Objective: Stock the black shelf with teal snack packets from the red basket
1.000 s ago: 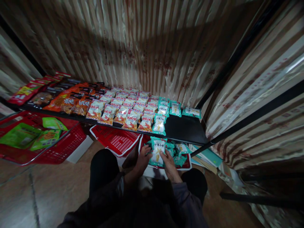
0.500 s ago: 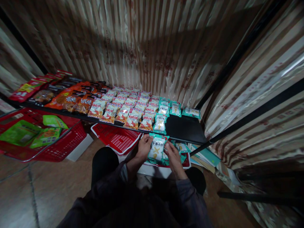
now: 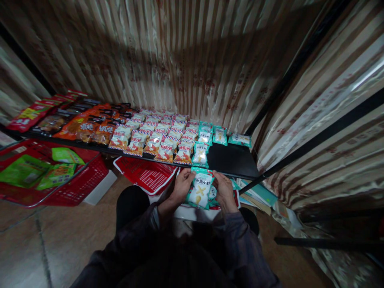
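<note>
Both my hands hold a stack of teal snack packets (image 3: 200, 191) just below the front edge of a low black shelf (image 3: 232, 162). My left hand (image 3: 181, 185) grips the left side of the stack with fingers curled. On the right side my right hand (image 3: 222, 190) is wrapped round it too. Under the stack a red basket (image 3: 237, 199) on the floor holds more teal packets, mostly hidden by my hands. Rows of teal packets (image 3: 207, 138) and red-and-white packets (image 3: 159, 138) lie on the shelf.
Orange and dark snack bags (image 3: 87, 126) fill the shelf's left part. An empty red basket (image 3: 147, 174) sits under the shelf, and a red cart basket (image 3: 45, 176) with green bags stands at the left. Striped curtain hangs behind; black frame bars run at the right.
My hands have lifted the teal packets up from the floor basket toward the shelf's front edge, and the view has shifted slightly.
</note>
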Action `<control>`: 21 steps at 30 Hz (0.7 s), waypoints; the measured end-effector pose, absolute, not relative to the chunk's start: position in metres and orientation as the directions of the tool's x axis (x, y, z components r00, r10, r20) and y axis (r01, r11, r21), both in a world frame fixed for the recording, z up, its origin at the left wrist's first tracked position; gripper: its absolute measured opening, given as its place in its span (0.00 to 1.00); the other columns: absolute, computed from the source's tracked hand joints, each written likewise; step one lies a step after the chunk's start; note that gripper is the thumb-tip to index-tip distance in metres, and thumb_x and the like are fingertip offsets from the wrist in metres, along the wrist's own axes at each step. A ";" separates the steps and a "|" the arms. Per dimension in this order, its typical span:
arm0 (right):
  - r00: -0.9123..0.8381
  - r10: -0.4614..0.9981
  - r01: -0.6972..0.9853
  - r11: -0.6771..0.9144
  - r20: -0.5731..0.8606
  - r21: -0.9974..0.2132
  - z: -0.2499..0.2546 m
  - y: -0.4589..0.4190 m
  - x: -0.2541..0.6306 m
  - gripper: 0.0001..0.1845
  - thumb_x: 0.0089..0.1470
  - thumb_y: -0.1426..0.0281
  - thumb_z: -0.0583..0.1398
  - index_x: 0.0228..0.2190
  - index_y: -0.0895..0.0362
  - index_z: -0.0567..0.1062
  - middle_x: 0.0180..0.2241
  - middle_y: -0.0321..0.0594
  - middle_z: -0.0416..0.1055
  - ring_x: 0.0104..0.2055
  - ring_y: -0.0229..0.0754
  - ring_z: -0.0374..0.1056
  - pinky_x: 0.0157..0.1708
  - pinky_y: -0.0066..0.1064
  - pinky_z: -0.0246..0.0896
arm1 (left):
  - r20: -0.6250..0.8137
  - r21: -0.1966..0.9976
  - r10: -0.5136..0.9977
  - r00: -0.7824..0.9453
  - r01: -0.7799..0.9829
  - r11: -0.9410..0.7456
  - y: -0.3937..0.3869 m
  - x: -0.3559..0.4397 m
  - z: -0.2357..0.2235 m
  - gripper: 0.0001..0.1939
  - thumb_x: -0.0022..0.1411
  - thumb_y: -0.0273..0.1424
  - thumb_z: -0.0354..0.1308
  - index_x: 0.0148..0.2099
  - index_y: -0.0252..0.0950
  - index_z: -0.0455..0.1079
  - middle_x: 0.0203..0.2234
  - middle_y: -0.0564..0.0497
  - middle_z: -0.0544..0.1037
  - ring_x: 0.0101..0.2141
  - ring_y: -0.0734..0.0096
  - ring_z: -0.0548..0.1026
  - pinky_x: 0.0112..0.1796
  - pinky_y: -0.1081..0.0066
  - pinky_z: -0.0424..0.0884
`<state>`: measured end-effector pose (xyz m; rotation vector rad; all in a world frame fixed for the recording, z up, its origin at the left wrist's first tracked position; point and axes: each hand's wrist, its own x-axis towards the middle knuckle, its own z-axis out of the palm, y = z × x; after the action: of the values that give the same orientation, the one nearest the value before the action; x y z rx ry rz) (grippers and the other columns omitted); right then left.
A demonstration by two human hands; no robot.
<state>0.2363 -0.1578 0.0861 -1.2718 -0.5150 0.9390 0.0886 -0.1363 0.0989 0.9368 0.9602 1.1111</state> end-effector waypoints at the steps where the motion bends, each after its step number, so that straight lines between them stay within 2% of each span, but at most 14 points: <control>1: 0.556 0.812 -0.315 0.006 -0.179 -0.949 0.087 -0.157 0.237 0.15 0.34 0.59 0.70 0.22 0.56 0.77 0.19 0.33 0.73 0.21 0.36 0.67 0.23 0.28 0.61 | -0.151 0.940 0.972 0.181 -0.278 0.198 -0.137 0.088 0.101 0.17 0.48 0.43 0.63 0.34 0.36 0.68 0.24 0.56 0.73 0.25 0.78 0.70 0.28 0.77 0.66; 9: 0.637 0.734 -0.369 0.020 -0.237 -0.929 0.098 -0.149 0.250 0.18 0.31 0.59 0.70 0.21 0.56 0.74 0.18 0.32 0.72 0.19 0.35 0.65 0.20 0.27 0.58 | -0.237 0.933 0.913 0.333 -0.185 0.310 -0.147 0.081 0.105 0.24 0.46 0.46 0.68 0.37 0.32 0.71 0.30 0.51 0.78 0.32 0.71 0.76 0.33 0.74 0.70; 14: 0.654 0.721 -0.374 0.042 -0.231 -0.927 0.091 -0.147 0.256 0.16 0.32 0.60 0.70 0.21 0.56 0.73 0.17 0.30 0.70 0.19 0.35 0.64 0.21 0.27 0.58 | -0.259 0.908 0.896 0.362 -0.227 0.353 -0.160 0.085 0.096 0.30 0.41 0.46 0.72 0.42 0.33 0.70 0.34 0.47 0.80 0.34 0.66 0.78 0.35 0.70 0.73; 19: 0.674 0.709 -0.356 0.063 -0.209 -0.932 0.081 -0.147 0.257 0.16 0.33 0.59 0.69 0.21 0.56 0.74 0.19 0.31 0.73 0.22 0.37 0.67 0.25 0.29 0.63 | -0.192 0.921 0.921 0.340 -0.262 0.288 -0.165 0.088 0.091 0.30 0.45 0.43 0.70 0.46 0.33 0.68 0.42 0.42 0.80 0.37 0.62 0.79 0.37 0.68 0.75; 21: 0.658 0.743 -0.241 0.056 -0.120 -0.969 0.083 -0.147 0.261 0.18 0.34 0.57 0.69 0.24 0.57 0.77 0.23 0.34 0.76 0.27 0.39 0.70 0.31 0.31 0.66 | -0.161 0.949 0.937 0.310 -0.212 0.234 -0.165 0.087 0.091 0.27 0.48 0.41 0.68 0.47 0.33 0.68 0.43 0.42 0.79 0.40 0.61 0.79 0.38 0.67 0.75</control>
<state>0.2607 -0.1467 0.0826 -1.3137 -0.4763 0.7906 0.0867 -0.1645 0.0907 1.0097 0.9085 0.9598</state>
